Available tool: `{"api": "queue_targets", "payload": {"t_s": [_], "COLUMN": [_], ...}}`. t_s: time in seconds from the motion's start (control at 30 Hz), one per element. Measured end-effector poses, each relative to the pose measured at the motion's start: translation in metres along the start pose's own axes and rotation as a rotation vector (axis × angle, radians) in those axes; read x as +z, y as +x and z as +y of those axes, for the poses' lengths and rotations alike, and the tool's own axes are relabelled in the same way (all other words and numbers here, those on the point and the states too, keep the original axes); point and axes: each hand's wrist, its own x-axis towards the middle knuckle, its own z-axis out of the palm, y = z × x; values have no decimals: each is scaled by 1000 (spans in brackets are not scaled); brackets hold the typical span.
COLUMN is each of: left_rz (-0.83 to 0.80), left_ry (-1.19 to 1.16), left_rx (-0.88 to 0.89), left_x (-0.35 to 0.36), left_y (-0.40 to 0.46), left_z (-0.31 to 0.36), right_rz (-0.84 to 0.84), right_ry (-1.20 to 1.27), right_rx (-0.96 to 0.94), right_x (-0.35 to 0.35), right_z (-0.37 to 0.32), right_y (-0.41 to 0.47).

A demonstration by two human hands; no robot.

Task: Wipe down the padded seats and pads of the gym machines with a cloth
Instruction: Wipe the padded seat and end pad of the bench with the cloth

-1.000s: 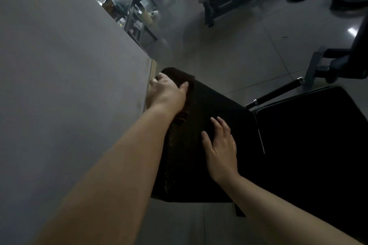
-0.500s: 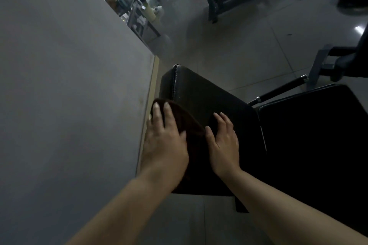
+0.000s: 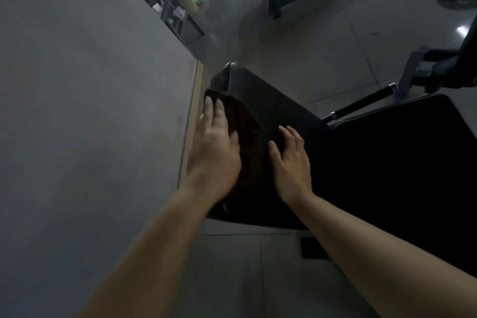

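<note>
Here the left hand (image 3: pixel 215 147) lies flat, fingers spread, pressing a dark brown cloth (image 3: pixel 247 134) onto the black padded seat (image 3: pixel 278 111) of a gym machine. The hand is not curled around the cloth; it just pushes down on it. The right hand (image 3: pixel 291 160) rests open on the same pad, just beside the cloth, holding nothing. A grey wall (image 3: pixel 90 85) stands close on the left.
</note>
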Motion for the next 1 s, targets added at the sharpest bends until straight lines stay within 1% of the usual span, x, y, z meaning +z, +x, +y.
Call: {"api": "queue_targets", "payload": {"t_s": [0.07, 0.1, 0.17, 0.27, 0.33, 0.4, 0.43, 0.47, 0.53, 0.57, 0.67, 0.7, 0.73, 0.8, 0.83, 0.87, 0.9, 0.93, 0.97, 1.0], "left_rz": [-4, 11, 25, -25, -68, -114, -141, -178, -281, -297, -374, -334, -262, -168, -75, 2, 41, 54, 44, 8], "left_ry": [17, 98, 362, 607, 738, 805, 827, 860, 919, 935, 1017, 974, 856, 481, 316, 228, 188, 206, 257, 318], "left_rx": [51, 113, 294, 560, 707, 754, 756, 768, 784, 790, 733, 755, 746, 634, 611, 612, 622, 651, 683, 697], "left_x": [6, 9, 12, 5, 10, 25, 35, 47, 74, 86, 108, 109, 105, 82, 70, 55, 38, 21, 6, -6], "left_y": [-56, -78, -102, -85, -69, -63, -65, -68, -74, -76, -75, -77, -79, -83, -82, -77, -68, -57, -43, -29], "left_z": [-8, -14, -31, -39, -32, -22, -18, -13, -5, 2, 21, 25, 29, 33, 31, 30, 28, 25, 24, 23], "right_rz": [3, 4, 1, -18, -91, -188, -187, -150, -67, -41, -10, -1, 14, 10, -20, -45, -49, -27, 8, 54], "right_ry": [8, 14, 29, 95, 332, 628, 719, 752, 729, 698, 642, 638, 636, 687, 708, 655, 525, 321, 132, 15], "right_rx": [5, 2, 5, 44, 139, 235, 261, 272, 268, 256, 205, 178, 129, 23, 0, -25, -44, -72, -89, -84], "right_x": [2, 2, 2, 0, -11, -28, -37, -46, -60, -64, -79, -81, -81, -67, -54, -38, -23, -9, 3, 11], "right_z": [2, 2, 1, 0, 0, 2, 4, 6, 11, 15, 24, 27, 30, 31, 29, 26, 21, 18, 17, 16], "right_y": [0, 0, 1, 3, 4, 0, -1, -1, -3, -5, -21, -31, -43, -74, -88, -99, -107, -111, -112, -110]}}
